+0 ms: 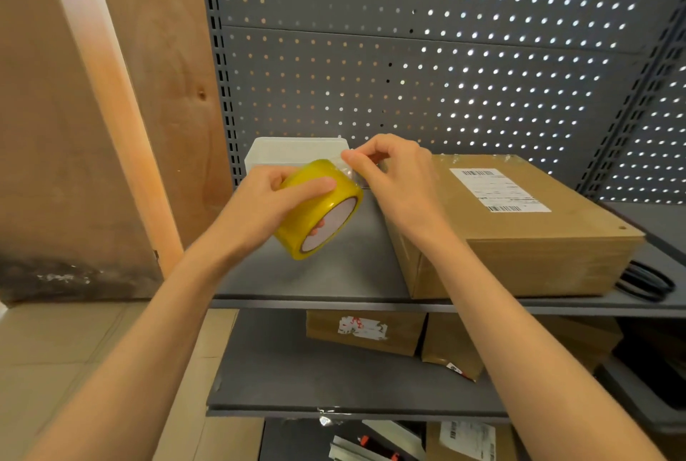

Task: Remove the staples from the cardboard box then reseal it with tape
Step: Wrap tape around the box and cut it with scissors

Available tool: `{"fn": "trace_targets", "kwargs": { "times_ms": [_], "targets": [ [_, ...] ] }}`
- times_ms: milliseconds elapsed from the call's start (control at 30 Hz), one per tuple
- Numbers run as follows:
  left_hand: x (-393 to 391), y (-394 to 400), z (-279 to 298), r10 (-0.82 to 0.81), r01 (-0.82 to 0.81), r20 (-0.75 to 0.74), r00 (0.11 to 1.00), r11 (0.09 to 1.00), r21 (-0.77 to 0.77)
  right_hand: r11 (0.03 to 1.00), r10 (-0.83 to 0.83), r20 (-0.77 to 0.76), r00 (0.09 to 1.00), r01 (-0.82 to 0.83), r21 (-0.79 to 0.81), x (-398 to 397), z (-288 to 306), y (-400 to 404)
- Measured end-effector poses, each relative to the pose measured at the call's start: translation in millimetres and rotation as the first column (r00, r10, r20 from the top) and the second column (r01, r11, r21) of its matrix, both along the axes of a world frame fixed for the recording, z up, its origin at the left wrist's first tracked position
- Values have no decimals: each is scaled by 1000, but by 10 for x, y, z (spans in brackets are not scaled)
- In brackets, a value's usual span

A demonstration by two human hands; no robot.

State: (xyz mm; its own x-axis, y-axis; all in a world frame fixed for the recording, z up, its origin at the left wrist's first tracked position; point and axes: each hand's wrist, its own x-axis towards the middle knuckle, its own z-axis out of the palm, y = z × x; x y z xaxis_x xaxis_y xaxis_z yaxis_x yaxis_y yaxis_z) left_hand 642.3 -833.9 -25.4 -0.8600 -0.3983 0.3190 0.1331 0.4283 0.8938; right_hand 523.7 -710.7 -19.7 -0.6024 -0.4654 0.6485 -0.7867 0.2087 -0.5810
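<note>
A brown cardboard box (519, 234) with a white shipping label lies flat on the grey shelf (326, 275), right of centre. Left of it and above the shelf, my left hand (267, 204) grips a yellowish roll of clear tape (319, 208), fingers wrapped over its outside and into its core. My right hand (393, 171) pinches the loose end of the tape just above the roll, with a short clear strip peeled up between roll and fingertips. Both hands hover beside the box's left side.
A translucent plastic container (297, 152) stands at the back of the shelf behind the roll. Black loops (646, 282) lie right of the box. A grey pegboard (445, 52) backs the shelf. Lower shelves hold more cardboard boxes (363, 330). A wooden panel stands at left.
</note>
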Motion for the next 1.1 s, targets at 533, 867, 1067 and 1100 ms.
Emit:
{"fn": "trace_targets", "kwargs": {
  "times_ms": [533, 867, 1067, 1100],
  "targets": [
    [-671, 163, 241, 135, -82, 152, 979, 947, -310, 971, -236, 77, 969, 232, 55, -449, 143, 608],
    [-875, 147, 229, 197, -120, 176, 965, 921, -371, 931, -315, 120, 942, 281, 234, -696, 14, 687],
    [-963, 201, 296, 218, -88, 226, 949, 875, -475, 927, -317, 135, 939, 276, 255, -727, -45, 683],
    [-986, 210, 311, 224, -79, 241, 944, 866, -493, 927, -319, 140, 937, 278, 253, -733, -51, 678]
  ]
}}
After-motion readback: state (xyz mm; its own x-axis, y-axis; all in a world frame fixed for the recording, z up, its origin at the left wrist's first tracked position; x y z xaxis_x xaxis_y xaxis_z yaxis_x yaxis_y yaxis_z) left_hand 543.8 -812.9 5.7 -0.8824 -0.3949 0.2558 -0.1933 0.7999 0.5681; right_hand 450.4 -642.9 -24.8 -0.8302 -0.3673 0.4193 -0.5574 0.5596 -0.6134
